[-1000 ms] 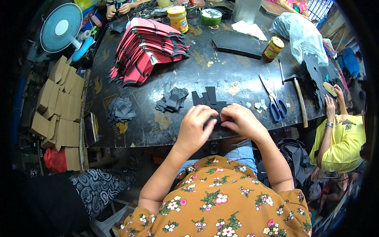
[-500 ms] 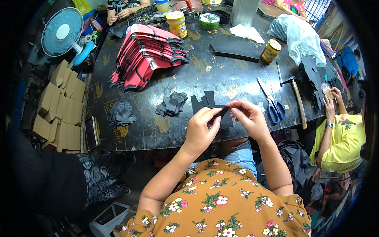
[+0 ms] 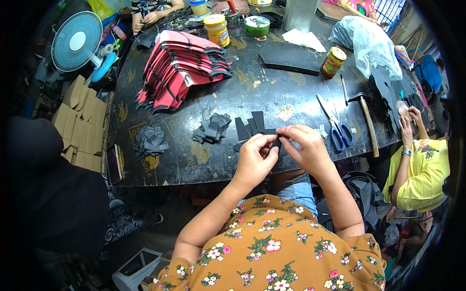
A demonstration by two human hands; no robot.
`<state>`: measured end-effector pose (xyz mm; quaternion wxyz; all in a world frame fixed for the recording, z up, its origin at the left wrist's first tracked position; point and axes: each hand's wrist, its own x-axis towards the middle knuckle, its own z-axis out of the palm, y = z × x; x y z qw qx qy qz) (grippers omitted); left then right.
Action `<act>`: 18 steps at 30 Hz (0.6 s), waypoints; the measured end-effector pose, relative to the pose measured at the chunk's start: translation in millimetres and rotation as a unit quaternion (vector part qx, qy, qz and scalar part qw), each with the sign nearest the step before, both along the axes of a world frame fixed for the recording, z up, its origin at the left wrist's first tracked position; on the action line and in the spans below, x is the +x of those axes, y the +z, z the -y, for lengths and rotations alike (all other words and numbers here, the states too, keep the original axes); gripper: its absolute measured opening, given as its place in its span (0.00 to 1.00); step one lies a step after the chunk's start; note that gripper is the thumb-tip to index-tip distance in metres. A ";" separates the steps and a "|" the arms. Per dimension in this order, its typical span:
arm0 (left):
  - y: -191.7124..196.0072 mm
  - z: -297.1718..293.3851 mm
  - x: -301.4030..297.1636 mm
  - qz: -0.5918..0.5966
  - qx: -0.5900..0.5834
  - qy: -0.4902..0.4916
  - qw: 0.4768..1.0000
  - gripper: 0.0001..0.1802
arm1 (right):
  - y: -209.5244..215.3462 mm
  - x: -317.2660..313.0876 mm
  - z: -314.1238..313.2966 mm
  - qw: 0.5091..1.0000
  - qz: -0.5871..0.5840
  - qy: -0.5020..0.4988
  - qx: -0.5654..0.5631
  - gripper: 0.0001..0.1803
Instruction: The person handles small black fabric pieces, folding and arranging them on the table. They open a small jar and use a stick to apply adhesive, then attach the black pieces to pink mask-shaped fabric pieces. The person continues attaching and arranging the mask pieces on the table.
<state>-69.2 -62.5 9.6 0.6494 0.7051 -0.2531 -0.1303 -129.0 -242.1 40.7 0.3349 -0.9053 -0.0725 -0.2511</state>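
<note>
Near the table's front edge, my left hand (image 3: 256, 159) and my right hand (image 3: 305, 145) meet over a small black strip (image 3: 274, 144). Both hands pinch it between thumb and fingers, and much of it is hidden by them. Just beyond lie several loose black strips (image 3: 242, 129), some partly under my hands. To the left are a pile of small black pieces (image 3: 213, 128) and a second pile of dark grey pieces (image 3: 150, 140). Blue-handled scissors (image 3: 341, 136) rest to the right of my right hand.
A stack of pink, black-edged pieces (image 3: 182, 68) stands at the back left. Rightward lie a hammer (image 3: 368, 123), a jar (image 3: 333, 62) and a black slab (image 3: 290, 59). A phone (image 3: 114, 165) sits at the left edge. A yellow-shirted person (image 3: 420, 169) works at right; a dark-clad person (image 3: 53, 184) is at left.
My hands have drawn closer together around the black strip, the right one moving slightly left. At left, the dark-clad person has come further into view, covering part of the cartons.
</note>
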 end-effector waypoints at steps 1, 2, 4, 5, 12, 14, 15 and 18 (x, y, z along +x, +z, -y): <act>-0.8 1.1 1.8 -0.017 -0.012 0.002 1.000 0.13 | 1.5 -1.8 1.1 1.000 -0.002 0.008 0.001 0.12; -1.3 1.9 3.0 -0.046 -0.024 0.005 0.999 0.13 | 2.5 -2.8 1.4 1.000 -0.005 0.004 -0.008 0.13; -1.9 2.8 4.5 -0.027 -0.004 -0.007 1.000 0.13 | 3.7 -4.5 2.2 1.000 -0.010 -0.004 -0.026 0.14; -2.2 3.0 5.1 -0.023 0.006 -0.011 1.000 0.13 | 3.2 -4.8 2.4 1.000 -0.012 -0.006 -0.026 0.14; -9.9 2.1 7.6 -0.022 0.004 -0.030 0.999 0.13 | -16.8 0.0 1.6 1.000 0.012 -0.015 -0.022 0.12; -10.1 -1.1 8.0 -0.015 0.042 -0.042 0.998 0.13 | -21.5 0.6 0.0 1.000 0.018 -0.023 -0.009 0.11; -8.9 -4.2 9.4 0.003 0.044 -0.048 0.998 0.13 | -22.6 0.7 1.1 0.999 0.017 -0.028 0.002 0.10; 0.6 -21.3 21.5 -0.052 0.067 -0.036 0.996 0.14 | -20.9 -0.1 16.2 0.993 0.007 -0.091 0.070 0.09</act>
